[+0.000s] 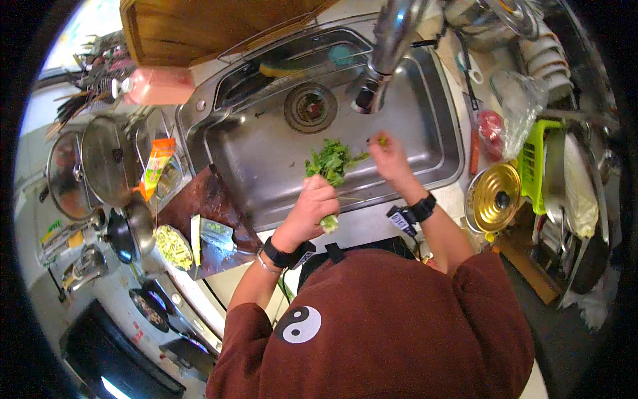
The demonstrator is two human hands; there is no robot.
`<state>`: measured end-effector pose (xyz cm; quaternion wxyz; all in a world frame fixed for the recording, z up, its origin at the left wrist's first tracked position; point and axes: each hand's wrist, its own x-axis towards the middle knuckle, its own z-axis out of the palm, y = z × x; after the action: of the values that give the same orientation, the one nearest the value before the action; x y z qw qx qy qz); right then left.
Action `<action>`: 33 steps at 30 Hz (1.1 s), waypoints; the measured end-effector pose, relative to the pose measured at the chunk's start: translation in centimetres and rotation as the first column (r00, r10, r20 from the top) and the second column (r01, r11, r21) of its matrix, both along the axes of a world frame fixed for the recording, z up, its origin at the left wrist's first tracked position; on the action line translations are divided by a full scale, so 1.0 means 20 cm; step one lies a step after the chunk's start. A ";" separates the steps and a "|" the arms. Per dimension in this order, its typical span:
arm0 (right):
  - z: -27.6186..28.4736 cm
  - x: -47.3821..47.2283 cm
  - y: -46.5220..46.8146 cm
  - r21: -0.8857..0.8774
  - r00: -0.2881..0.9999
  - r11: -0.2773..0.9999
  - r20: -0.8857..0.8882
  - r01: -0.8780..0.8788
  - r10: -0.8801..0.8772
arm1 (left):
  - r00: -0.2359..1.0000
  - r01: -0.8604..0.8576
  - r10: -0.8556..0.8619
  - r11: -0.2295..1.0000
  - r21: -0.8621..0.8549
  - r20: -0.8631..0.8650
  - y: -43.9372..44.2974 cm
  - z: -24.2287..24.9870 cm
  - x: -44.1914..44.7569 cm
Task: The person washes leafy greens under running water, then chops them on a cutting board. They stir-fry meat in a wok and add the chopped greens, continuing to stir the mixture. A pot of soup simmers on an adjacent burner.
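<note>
My left hand (319, 202) is closed around a bunch of leafy green herbs (330, 162) over the near edge of the stainless steel sink (239, 159). The leaves fan out beyond my fist, and the pale cut stem ends poke out below it. A thin stalk sticks out sideways from the bunch. To the right, over the basin, my right hand (391, 157) pinches a small yellowish-green piece (383, 141), perhaps a leaf. That hand is slightly blurred and apart from the bunch. Beyond both hands lies the drain strainer (310, 108), with bits of scrap in it.
The faucet (381, 65) reaches over the basin. At left, a cleaver (214, 234) lies on a dark cutting board (199, 199) beside a plate of cut greens (173, 247). A golden lid (493, 197) and green basket (536, 164) stand at right. Pans occupy the stove at lower left.
</note>
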<state>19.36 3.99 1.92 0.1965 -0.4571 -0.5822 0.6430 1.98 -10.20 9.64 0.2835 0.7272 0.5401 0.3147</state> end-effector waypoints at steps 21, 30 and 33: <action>0.16 1.52 -0.94 0.344 0.698 0.870 0.522 0.352 -0.489 | 0.036 -0.156 0.545 0.831 -0.534 0.838 -0.31 -0.34 -0.41; -0.07 1.78 -0.80 0.336 0.494 0.941 0.825 -0.035 -0.276 | 0.046 -0.016 0.495 0.869 -0.495 0.868 -0.33 -0.25 -0.35; 0.08 1.65 -0.73 0.296 0.617 0.944 0.719 0.145 -0.320 | 0.041 -0.023 0.554 0.833 -0.553 0.832 -0.28 -0.26 -0.34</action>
<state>52.32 -10.53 3.46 0.0640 -0.7320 -0.6100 0.2966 -4.79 -15.82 4.43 0.6336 0.1266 0.4015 0.6491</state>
